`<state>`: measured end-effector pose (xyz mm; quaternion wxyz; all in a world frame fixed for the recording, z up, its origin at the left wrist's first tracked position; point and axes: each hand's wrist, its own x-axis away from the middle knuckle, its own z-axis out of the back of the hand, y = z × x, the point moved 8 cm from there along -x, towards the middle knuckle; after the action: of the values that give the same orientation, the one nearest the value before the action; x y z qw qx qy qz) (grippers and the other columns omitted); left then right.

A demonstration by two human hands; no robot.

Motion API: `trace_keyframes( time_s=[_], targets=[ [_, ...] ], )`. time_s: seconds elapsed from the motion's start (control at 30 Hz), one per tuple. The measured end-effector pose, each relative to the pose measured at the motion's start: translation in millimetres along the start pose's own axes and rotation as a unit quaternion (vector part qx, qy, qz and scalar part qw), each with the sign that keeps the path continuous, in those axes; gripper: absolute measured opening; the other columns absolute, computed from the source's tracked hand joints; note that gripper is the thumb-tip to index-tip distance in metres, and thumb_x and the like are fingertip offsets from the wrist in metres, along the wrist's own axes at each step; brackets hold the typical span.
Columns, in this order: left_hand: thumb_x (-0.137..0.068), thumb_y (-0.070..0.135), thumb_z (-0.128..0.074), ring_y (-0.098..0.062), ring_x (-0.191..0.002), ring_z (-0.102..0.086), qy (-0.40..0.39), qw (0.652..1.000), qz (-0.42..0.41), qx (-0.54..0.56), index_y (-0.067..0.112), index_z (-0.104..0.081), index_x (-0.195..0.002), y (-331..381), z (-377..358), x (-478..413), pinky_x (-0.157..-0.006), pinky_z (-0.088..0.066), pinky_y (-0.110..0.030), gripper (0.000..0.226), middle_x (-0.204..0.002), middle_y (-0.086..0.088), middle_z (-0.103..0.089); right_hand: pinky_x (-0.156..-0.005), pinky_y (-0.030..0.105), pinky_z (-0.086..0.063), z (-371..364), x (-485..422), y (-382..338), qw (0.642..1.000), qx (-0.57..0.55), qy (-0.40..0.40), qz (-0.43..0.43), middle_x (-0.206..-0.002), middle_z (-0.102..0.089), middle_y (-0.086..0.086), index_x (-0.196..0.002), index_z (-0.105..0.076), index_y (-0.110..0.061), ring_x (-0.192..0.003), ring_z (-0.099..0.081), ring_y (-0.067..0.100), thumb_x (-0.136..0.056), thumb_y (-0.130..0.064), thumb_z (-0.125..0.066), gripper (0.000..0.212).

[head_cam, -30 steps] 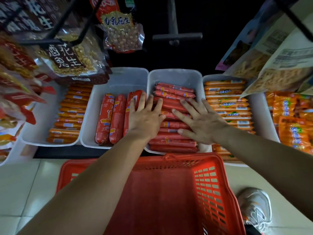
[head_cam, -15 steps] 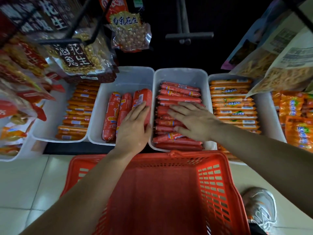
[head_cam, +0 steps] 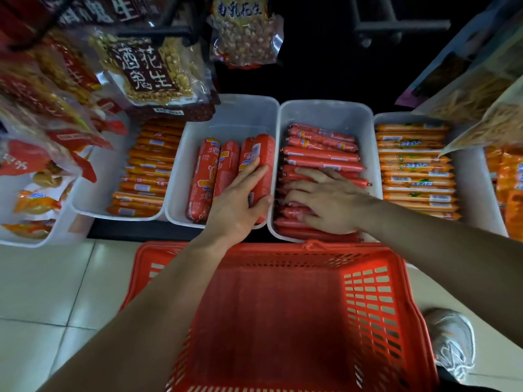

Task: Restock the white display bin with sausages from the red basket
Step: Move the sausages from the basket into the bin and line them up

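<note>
**Mia:** What is closest to us?

**Ben:** The red basket (head_cam: pixel 283 315). It sits on the pale floor (head_cam: pixel 42 278), and I see nothing lying in it. A grey shoe (head_cam: pixel 450 340) is just beside it on the right.

**Mia:** Where are the hands?

**Ben:** Both arms reach over the basket to the bins. The left hand (head_cam: pixel 240 205) lies on a fat red sausage (head_cam: pixel 261 165). Its grip is spread, with the fingers flat along the sausage and the thumb against its side.

**Mia:** And the other one?

**Ben:** The right hand (head_cam: pixel 331 202) lies flat on the thin red sausages (head_cam: pixel 322 154). Its grip is spread too, palm down, and it pinches nothing.

**Mia:** Where are those thin sausages?

**Ben:** In the white bin (head_cam: pixel 325 114). They lie side by side in a pile, and the far end of the bin is bare.

**Mia:** And the fat ones?

**Ben:** In the next bin (head_cam: pixel 237 114) to the left, touching the first.

**Mia:** What else is there?

**Ben:** Orange sausages (head_cam: pixel 413 168) fill the bin on the right. More orange sticks (head_cam: pixel 150 168) lie in a bin on the left.

**Mia:** And farther back?

**Ben:** Bags of peanuts (head_cam: pixel 158 75) hang above the bins.
</note>
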<state>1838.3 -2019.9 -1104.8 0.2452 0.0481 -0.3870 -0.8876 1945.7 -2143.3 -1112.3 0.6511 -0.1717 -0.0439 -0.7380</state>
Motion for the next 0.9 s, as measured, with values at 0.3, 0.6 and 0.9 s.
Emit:
trace_keyframes(
  time_s=[0.3, 0.6, 0.9],
  targets=[
    [-0.096, 0.040, -0.061, 0.012, -0.144, -0.019, -0.002, 1.000, -0.008, -0.003, 0.041, -0.034, -0.153, -1, -1, 0, -0.117, -0.034, -0.032, 0.064, -0.159, 0.037, -0.014, -0.121, 0.056, 0.002, -12, -5, -9, 1.000, -0.006, 0.010, 0.015, -0.161, -0.022, -0.013, -0.143, -0.040, -0.043, -0.152, 0.007, 0.023, -0.094, -0.047, -0.041, 0.049],
    [-0.095, 0.041, -0.062, 0.011, -0.145, -0.020, -0.004, 1.000, -0.008, 0.010, 0.041, -0.035, -0.152, -3, -1, -1, -0.117, -0.035, -0.033, 0.063, -0.158, 0.037, -0.015, -0.120, 0.044, -0.011, 1, -11, -11, 0.995, -0.078, 0.048, 0.041, -0.147, -0.040, -0.020, -0.134, -0.055, -0.045, -0.147, -0.011, 0.016, -0.095, -0.045, -0.048, 0.040],
    [-0.095, 0.039, -0.063, 0.011, -0.145, -0.019, -0.004, 1.000, -0.008, 0.022, 0.040, -0.036, -0.152, -2, -1, 0, -0.116, -0.033, -0.026, 0.063, -0.159, 0.035, -0.016, -0.121, 0.046, 0.007, -13, -17, -13, 0.995, -0.088, 0.020, 0.036, -0.142, -0.031, -0.014, -0.119, -0.060, -0.047, -0.148, 0.002, 0.018, -0.094, -0.050, -0.048, 0.028]
  ],
)
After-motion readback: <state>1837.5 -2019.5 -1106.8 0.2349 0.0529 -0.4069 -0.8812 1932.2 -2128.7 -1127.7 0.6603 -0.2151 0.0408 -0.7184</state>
